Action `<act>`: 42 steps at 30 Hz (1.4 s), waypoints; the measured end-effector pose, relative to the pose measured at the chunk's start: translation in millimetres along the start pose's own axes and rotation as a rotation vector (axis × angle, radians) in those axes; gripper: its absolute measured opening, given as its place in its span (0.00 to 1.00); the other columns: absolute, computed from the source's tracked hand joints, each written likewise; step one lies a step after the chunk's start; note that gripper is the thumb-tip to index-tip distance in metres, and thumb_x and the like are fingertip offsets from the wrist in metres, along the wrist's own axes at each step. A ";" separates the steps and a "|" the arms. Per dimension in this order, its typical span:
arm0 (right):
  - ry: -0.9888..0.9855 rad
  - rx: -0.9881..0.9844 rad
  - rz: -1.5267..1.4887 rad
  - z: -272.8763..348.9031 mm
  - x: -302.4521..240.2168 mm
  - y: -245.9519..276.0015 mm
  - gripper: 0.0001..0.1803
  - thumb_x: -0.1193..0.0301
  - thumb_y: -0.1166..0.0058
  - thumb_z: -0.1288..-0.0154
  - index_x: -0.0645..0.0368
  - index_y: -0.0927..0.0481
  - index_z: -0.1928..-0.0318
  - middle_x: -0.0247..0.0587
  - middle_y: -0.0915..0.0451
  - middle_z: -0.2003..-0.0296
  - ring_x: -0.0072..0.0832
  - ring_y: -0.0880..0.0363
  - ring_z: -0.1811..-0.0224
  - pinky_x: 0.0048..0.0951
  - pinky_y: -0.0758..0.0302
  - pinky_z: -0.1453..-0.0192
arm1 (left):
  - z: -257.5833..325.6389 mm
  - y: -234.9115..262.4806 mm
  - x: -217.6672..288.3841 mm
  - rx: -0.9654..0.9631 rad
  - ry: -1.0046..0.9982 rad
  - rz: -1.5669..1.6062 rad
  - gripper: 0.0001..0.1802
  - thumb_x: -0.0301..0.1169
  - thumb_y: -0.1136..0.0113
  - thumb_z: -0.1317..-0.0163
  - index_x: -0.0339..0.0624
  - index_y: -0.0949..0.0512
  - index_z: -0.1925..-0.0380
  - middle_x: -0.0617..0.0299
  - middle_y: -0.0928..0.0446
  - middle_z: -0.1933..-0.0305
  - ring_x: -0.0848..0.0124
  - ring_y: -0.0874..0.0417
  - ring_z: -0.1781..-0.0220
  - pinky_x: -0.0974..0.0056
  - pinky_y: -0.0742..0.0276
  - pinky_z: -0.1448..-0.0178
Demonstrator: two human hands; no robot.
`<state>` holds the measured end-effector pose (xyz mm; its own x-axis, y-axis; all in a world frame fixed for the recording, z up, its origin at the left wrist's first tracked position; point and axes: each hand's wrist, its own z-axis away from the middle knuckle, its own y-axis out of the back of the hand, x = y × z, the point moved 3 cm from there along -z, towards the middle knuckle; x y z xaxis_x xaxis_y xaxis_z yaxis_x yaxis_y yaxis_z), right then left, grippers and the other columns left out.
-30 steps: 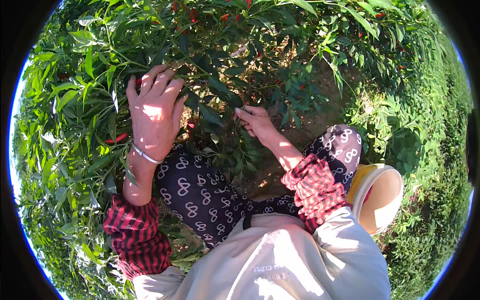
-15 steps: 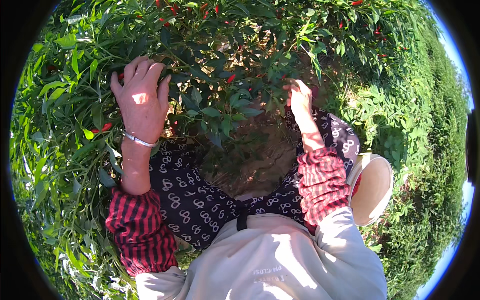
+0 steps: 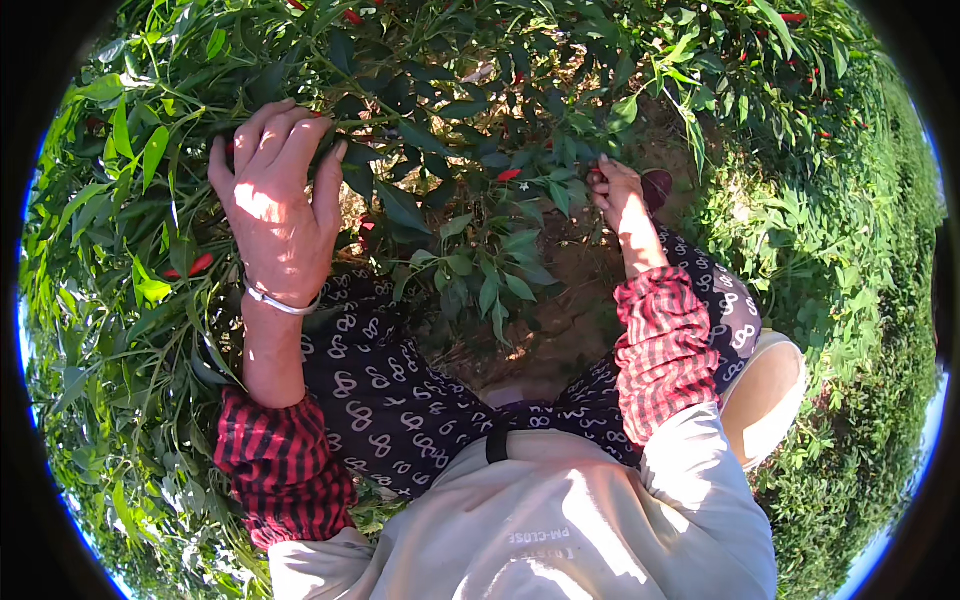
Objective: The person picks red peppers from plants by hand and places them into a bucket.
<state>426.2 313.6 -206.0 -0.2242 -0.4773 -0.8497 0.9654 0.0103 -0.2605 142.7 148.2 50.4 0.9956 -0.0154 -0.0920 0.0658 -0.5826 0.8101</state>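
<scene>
My left hand (image 3: 280,200), with a silver bangle at the wrist, lies over the leafy top of a chili plant (image 3: 490,270). Its fingers are apart and bent down into the leaves, which hide some of the tips; the thumb stands away from them. Bits of red show beside those fingers. Lower down the same side hangs a red chili pepper (image 3: 190,266). On the right, my right hand (image 3: 624,200) is closed at the plant's edge, a small red chili pepper (image 3: 597,172) partly showing at its fingertips. Another red chili (image 3: 509,175) hangs between the hands.
A pale, wide-mouthed container (image 3: 768,400) stands beside my right thigh. My knees, in dark patterned trousers (image 3: 375,400), flank bare soil (image 3: 560,325). Dense plants with more red chilies (image 3: 792,18) rise ahead, and low green growth (image 3: 780,230) spreads to the right.
My right hand has shifted rightward and slightly down, its fingers now more curled. My left hand stays over the foliage. The view has moved a little, and the container shows lower at the right.
</scene>
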 end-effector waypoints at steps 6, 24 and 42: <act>0.118 -0.285 -0.430 49.2 -12.6 -2.7 0.11 0.65 0.52 0.33 0.59 0.28 0.68 0.31 0.31 0.80 0.14 0.42 0.86 0.15 0.47 0.87 | -0.7 -1.8 3.7 0.009 -0.003 0.014 0.10 0.25 0.42 0.47 0.41 0.24 0.64 0.61 0.24 0.57 0.63 0.28 0.46 0.51 0.45 0.38; 0.447 -0.347 0.361 81.8 17.0 -106.2 0.10 0.70 0.47 0.40 0.65 0.24 0.73 0.29 0.29 0.82 0.14 0.36 0.79 0.20 0.39 0.75 | -0.9 -3.6 9.3 0.038 -0.020 0.006 0.09 0.28 0.42 0.47 0.43 0.24 0.64 0.63 0.24 0.57 0.63 0.28 0.46 0.45 0.46 0.38; 0.703 0.233 0.770 -32.3 -0.2 23.3 0.08 0.72 0.49 0.41 0.66 0.24 0.66 0.41 0.24 0.78 0.25 0.29 0.78 0.28 0.33 0.71 | -4.1 0.4 13.5 -0.011 -0.002 -0.038 0.10 0.26 0.44 0.46 0.42 0.25 0.62 0.61 0.24 0.55 0.62 0.29 0.45 0.50 0.45 0.38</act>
<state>444.4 342.4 -226.7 0.5023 0.2013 -0.8409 0.8647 -0.1107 0.4900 156.5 151.1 51.8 0.9922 0.0048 -0.1243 0.1045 -0.5740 0.8122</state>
